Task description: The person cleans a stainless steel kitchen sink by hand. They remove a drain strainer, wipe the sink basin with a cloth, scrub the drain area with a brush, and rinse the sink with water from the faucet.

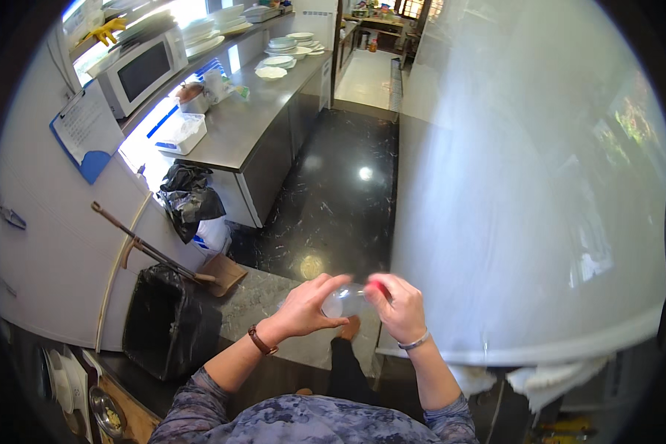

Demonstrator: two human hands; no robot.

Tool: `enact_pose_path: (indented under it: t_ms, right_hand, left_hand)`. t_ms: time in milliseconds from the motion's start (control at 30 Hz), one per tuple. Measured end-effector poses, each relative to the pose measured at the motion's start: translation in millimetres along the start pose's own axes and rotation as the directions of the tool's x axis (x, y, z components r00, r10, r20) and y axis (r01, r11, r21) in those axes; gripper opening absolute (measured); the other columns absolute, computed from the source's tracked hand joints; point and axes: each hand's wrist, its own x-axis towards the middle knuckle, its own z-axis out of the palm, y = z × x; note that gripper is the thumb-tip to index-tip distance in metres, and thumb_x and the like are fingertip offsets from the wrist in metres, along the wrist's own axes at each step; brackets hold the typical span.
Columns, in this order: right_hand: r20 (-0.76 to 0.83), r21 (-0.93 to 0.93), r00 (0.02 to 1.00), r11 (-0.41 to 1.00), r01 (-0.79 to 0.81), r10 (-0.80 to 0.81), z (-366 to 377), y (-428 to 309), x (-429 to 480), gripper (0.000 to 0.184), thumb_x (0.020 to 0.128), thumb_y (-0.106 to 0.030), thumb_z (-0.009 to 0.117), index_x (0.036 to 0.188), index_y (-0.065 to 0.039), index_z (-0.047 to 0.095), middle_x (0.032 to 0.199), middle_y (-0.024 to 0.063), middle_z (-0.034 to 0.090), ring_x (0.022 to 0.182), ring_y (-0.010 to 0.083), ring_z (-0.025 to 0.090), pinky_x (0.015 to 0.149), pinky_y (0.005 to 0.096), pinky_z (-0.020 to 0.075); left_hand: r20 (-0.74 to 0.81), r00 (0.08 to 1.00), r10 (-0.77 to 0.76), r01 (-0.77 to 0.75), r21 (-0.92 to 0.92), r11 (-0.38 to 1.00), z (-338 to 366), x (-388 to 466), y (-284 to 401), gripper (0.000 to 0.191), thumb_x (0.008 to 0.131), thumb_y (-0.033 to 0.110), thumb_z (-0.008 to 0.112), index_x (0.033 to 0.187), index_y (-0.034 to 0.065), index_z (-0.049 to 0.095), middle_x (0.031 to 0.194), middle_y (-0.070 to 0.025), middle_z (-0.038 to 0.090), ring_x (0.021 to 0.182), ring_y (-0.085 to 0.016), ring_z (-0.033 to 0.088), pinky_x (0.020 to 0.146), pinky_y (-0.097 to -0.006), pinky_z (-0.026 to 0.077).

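Observation:
My left hand is wrapped around a clear, see-through bottle held sideways in front of my body. The bottle's rounded base faces left and its neck points right. At the neck, my right hand grips a red cap between thumb and fingers. Motion blurs the cap and fingertips, so I cannot tell whether the cap is seated on the neck or apart from it. Both hands are above the grey floor, near my foot.
To the left stand a black-lined bin and a long-handled dustpan. A steel counter holds a white tub and stacked plates. A microwave sits above. A large whitish panel fills the right. A dark floor leads to a doorway.

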Motion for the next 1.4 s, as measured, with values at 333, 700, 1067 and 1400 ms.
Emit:
enact_pose_path:
  t_ms: [333,700,1067,1400]
  right_hand:
    - [0.158,0.653,0.985,0.742,-0.152,0.063,26,189,257,0.106,0.071,-0.016,0.085,0.152,-0.009,0.018,0.147,0.0144,0.039,0.131,0.0225,0.044,0.107,0.0371,0.0389]
    - [-0.046,0.827,0.998,0.562,0.014,0.043,6,320,567,0.058,0.08,-0.026,0.073,0.124,-0.003,0.044,0.096,0.0118,0.064,0.08,0.0211,0.067,0.072,0.0361,0.0577]
    - [-0.192,0.951,0.848,0.307,0.036,0.493,29,535,979,0.048,0.094,-0.041,0.058,0.109,0.005,0.054,0.091,0.0143,0.067,0.078,0.022,0.068,0.071,0.0347,0.0563]
    - [-0.152,0.941,0.972,0.326,0.087,0.18,-14,752,1344,0.049,0.09,-0.041,0.065,0.109,0.004,0.055,0.094,0.0154,0.066,0.083,0.0219,0.068,0.074,0.0339,0.0579]
  left_hand:
    - [-0.152,0.965,-0.212,0.073,-0.623,0.778,0,306,-102,0.088,0.079,0.02,0.08,0.148,0.0067,0.027,0.134,-0.0108,0.045,0.126,-0.02,0.043,0.106,-0.0353,0.035]
    - [-0.282,0.667,-0.69,0.31,-0.737,0.601,-28,407,-350,0.071,0.091,0.009,0.064,0.151,0.0121,0.027,0.14,-0.0159,0.041,0.112,-0.02,0.056,0.096,-0.0331,0.047]
    - [-0.217,0.573,-0.79,0.349,-0.808,0.475,-70,690,-626,0.061,0.093,0.005,0.056,0.148,0.0063,0.031,0.122,-0.0118,0.053,0.095,-0.015,0.063,0.083,-0.0283,0.051]
    - [-0.223,0.654,-0.723,0.314,-0.789,0.528,-104,1062,-807,0.061,0.095,0.007,0.057,0.15,0.0083,0.029,0.114,-0.0104,0.059,0.09,-0.016,0.064,0.077,-0.0281,0.053]
